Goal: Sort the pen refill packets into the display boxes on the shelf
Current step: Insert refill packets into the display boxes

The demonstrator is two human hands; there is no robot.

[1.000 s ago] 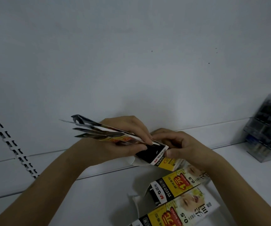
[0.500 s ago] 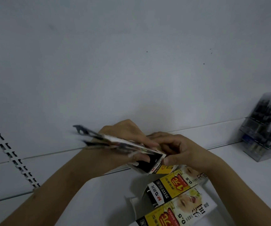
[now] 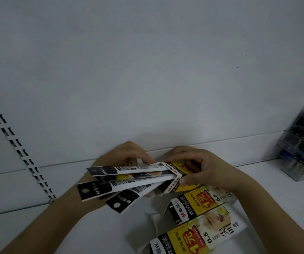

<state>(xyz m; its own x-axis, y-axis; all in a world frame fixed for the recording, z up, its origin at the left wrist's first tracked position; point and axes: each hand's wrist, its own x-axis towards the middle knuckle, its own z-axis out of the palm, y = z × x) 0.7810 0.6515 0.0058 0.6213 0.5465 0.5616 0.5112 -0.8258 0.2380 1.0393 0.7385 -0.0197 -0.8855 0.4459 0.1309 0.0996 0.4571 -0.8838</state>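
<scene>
Black-and-white card headers fan out from our left hand point(image 3: 129, 160), which pinches a sheaf of pen refill packets point(image 3: 127, 180) between fingers above and thumb beneath, their punched ends splaying toward the front left of the shelf point(image 3: 37, 233). Our right hand point(image 3: 204, 171) curls round the mouth of the rear display box point(image 3: 179, 176), thumb on its near flap, fingers over the top, so the packet ends sit right at the opening; whether any have entered the box we cannot tell.

We judge these packets light, thin and fairly stiff along their length, yet slick against one another, so a loose pinch lets them fan and slide. The best hold seems to be near the ends closest to the box, squeezing the stack flat, while the right hand keeps the flap wide. The box is folded card and will likely buckle if we push at an angle.

Just in front of that box, toward the front edge, lies a second display box point(image 3: 200, 204), and closer still to us a third display box point(image 3: 198, 237), both lying flat with yellow panels up. At the far right, against the back wall, stands a clear pen rack point(image 3: 301, 143) filled with dark pens, well apart from our hands.
</scene>
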